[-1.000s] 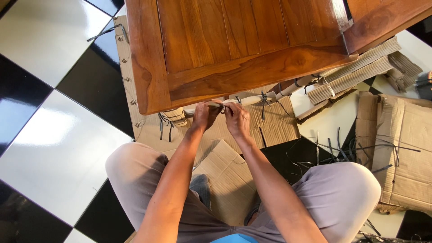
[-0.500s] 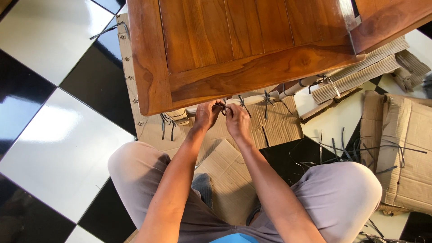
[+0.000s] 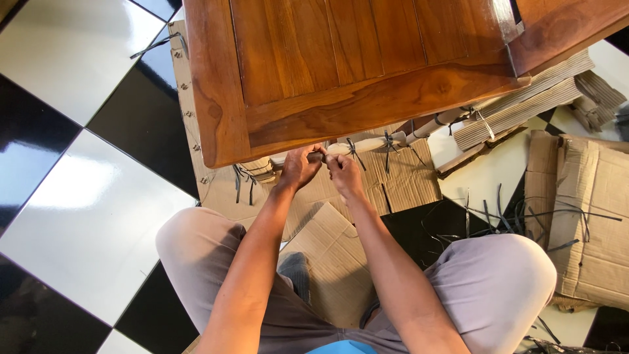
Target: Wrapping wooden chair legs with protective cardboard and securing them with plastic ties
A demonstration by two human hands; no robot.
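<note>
Both hands, left hand (image 3: 298,167) and right hand (image 3: 344,172), have crept closer under the tabletop (image 3: 341,65), now pinched tight on a dark tie (image 3: 323,157) around the wrapped rail (image 3: 367,144).

Flattened brown cardboard (image 3: 341,255) lies on the checkered floor between the person's knees. A crumpled brown box (image 3: 586,216) sits at right, and rolled corrugated wrapping (image 3: 524,105) lies beyond it, tied with straps.
</note>
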